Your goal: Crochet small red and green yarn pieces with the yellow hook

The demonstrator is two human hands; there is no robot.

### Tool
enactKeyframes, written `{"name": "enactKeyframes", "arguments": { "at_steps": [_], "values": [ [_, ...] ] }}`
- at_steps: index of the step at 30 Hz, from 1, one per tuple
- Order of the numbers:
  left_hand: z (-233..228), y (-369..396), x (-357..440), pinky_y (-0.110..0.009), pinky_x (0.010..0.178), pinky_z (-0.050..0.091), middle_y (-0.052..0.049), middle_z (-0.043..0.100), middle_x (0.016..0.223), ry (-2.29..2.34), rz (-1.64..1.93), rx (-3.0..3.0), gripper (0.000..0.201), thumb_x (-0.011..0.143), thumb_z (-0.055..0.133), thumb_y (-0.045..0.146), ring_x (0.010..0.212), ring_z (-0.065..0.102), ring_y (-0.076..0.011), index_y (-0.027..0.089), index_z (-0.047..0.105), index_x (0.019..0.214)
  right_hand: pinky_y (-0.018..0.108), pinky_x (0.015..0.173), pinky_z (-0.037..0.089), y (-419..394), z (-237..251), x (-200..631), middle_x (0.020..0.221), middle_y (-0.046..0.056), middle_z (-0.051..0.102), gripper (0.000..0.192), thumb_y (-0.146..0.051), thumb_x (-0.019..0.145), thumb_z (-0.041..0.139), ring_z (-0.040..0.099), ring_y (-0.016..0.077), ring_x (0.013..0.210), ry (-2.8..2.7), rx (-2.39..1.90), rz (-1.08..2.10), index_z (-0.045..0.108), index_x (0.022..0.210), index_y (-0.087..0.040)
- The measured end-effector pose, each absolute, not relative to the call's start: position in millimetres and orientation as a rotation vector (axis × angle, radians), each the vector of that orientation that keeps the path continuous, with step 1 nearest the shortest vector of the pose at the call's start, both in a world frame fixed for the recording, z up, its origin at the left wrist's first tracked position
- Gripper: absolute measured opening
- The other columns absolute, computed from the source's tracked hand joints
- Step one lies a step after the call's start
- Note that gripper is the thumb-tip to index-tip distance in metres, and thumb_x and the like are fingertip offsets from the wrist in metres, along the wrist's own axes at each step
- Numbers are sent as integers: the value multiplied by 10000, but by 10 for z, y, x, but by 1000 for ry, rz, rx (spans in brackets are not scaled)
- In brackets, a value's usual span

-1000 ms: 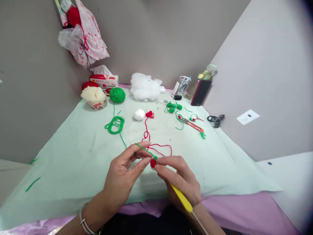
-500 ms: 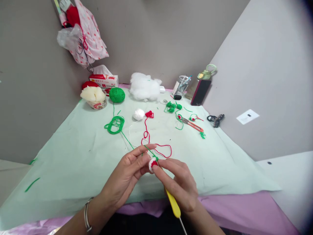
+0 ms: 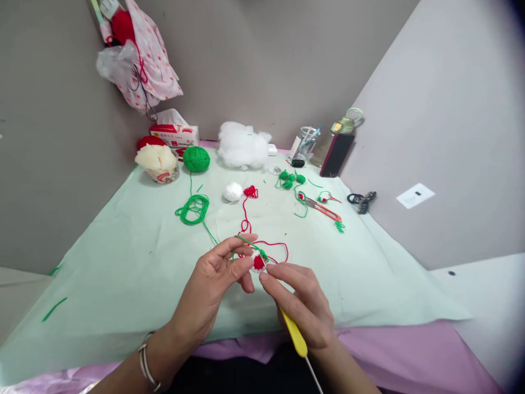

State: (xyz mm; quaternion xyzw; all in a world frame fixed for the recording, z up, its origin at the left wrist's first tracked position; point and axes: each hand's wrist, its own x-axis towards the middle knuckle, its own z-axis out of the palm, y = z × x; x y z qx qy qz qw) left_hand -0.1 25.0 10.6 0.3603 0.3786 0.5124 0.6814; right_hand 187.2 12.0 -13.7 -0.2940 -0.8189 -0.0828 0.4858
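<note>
Between thumb and fingers, my left hand (image 3: 217,279) pinches a small crochet piece (image 3: 258,262) with a red middle, a white ring and green stitches at its upper edge. A green yarn strand (image 3: 245,239) runs over the raised left index finger. My right hand (image 3: 303,301) is closed around a crochet hook (image 3: 294,334) with a yellow handle, its tip at the green stitches. The strand leads back to a loose green coil (image 3: 192,210) and a green yarn ball (image 3: 196,159). Red yarn (image 3: 275,244) lies on the cloth just beyond the piece.
A white yarn ball (image 3: 233,191) and a small red yarn bundle (image 3: 251,191) lie mid-table. White stuffing (image 3: 244,145) sits at the back. To the right are an orange-handled cutter (image 3: 324,209), green crochet bits (image 3: 286,179), a phone (image 3: 337,155) and a hair clip (image 3: 366,202).
The crochet piece has turned so its red middle faces up more, and it has risen slightly away from me. My right fingers have drawn back a little from it with the hook.
</note>
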Motion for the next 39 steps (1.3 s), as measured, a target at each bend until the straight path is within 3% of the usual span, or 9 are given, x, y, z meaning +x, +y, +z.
{"name": "enactKeyframes", "arguments": {
  "at_steps": [7, 12, 15, 17, 21, 23, 28, 35, 39],
  "values": [
    [98, 228, 51, -215, 589, 433, 45, 646, 916, 875, 1168, 852, 390, 856, 871, 272, 563, 539, -43, 293, 787, 1237, 371, 710, 690, 148, -186, 1817, 1066, 100, 801, 464, -104, 1026, 582, 773, 241, 917, -1916, -755, -244, 649, 1459, -258],
    [163, 212, 65, -202, 518, 355, 50, 566, 739, 735, 998, 588, 465, 820, 884, 291, 513, 421, -41, 206, 788, 1266, 350, 735, 683, 133, -206, 1815, 1022, 91, 795, 550, -56, 970, 647, 775, 247, 930, -1934, -776, -248, 643, 1482, -257],
    [168, 247, 40, -197, 511, 335, 62, 498, 640, 698, 948, 478, 422, 809, 884, 286, 510, 345, -49, 168, 816, 1209, 348, 737, 672, 135, -167, 1807, 1106, 88, 796, 485, -55, 995, 600, 771, 225, 954, -1839, -729, 28, 689, 1411, -287],
    [159, 272, 14, -196, 522, 343, 59, 502, 651, 712, 995, 494, 394, 793, 896, 263, 526, 348, -52, 179, 834, 1173, 343, 745, 657, 148, -112, 1798, 1045, 75, 793, 378, -70, 1006, 591, 760, 207, 917, -1689, -745, 292, 748, 1283, -274],
    [149, 276, -11, -206, 624, 419, 33, 570, 760, 761, 1053, 637, 373, 823, 881, 280, 607, 455, -70, 239, 840, 1191, 325, 647, 615, 212, -15, 1773, 856, 37, 741, 187, -196, 1039, 601, 704, 171, 708, -1352, -766, 756, 781, 1055, -245],
    [141, 260, -6, -227, 717, 462, 14, 607, 836, 772, 1064, 724, 398, 847, 860, 289, 721, 537, -108, 282, 821, 1243, 325, 641, 616, 253, 6, 1749, 872, 44, 751, 156, -262, 1035, 634, 715, 179, 727, -1322, -742, 860, 788, 1019, -244],
    [99, 238, 19, -285, 884, 494, -4, 650, 921, 828, 1108, 851, 393, 866, 850, 320, 911, 590, -171, 311, 807, 1257, 373, 792, 660, 275, 20, 1665, 917, 60, 815, 153, -245, 1029, 654, 769, 223, 913, -1445, -780, 678, 807, 1031, -259],
    [88, 236, 113, -250, 898, 510, 1, 690, 929, 751, 1132, 575, 440, 802, 921, 307, 924, 633, -145, 288, 820, 1229, 351, 748, 670, 172, -168, 1624, 1101, 88, 757, 416, -68, 976, 661, 752, 222, 973, -1763, -811, 86, 757, 1297, -315],
    [81, 268, 25, -206, 828, 497, -25, 696, 954, 645, 953, 487, 337, 836, 887, 272, 822, 585, -100, 230, 851, 1169, 323, 690, 635, 205, -108, 1691, 966, 63, 752, 312, -87, 1003, 621, 728, 189, 839, -1567, -801, 394, 789, 1182, -278]
  ]
}}
